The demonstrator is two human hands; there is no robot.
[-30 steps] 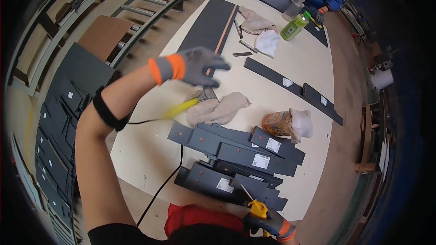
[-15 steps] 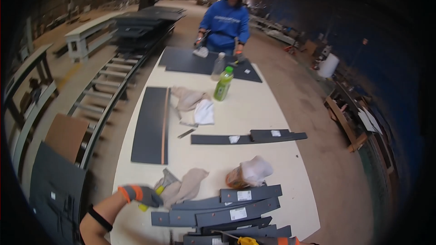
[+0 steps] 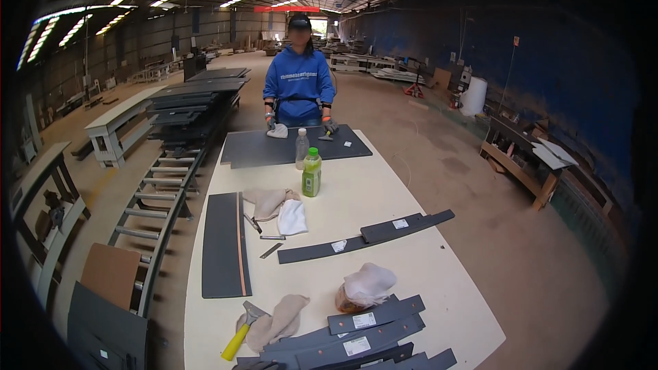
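Only a dark gloved edge of my left hand (image 3: 258, 365) shows at the lower rim, by the near dark grey strips; its fingers are mostly cut off. My right hand is out of view. Just beyond my left hand lies a scraper with a yellow handle (image 3: 236, 342), its grey blade resting against a crumpled beige rag (image 3: 279, 323). Several dark grey strips (image 3: 388, 334) with white labels overlap in a loose stack at the near edge. Behind them stands a tub (image 3: 343, 298) with orange-brown sides, a white cloth (image 3: 369, 283) bunched over its top.
A dark panel with a copper-coloured stripe (image 3: 240, 247) lies left on the white table (image 3: 411, 274). Midway stand a green-capped bottle (image 3: 311, 175) and a clear bottle (image 3: 301, 147). Across the table, a person in blue (image 3: 299, 85) works at a dark panel. A roller conveyor (image 3: 154, 212) runs along the left.
The view has tilted upward. My left hand has left the scraper's side and dropped to the lower rim; my right hand, with a yellow-handled tool, has gone out of view.
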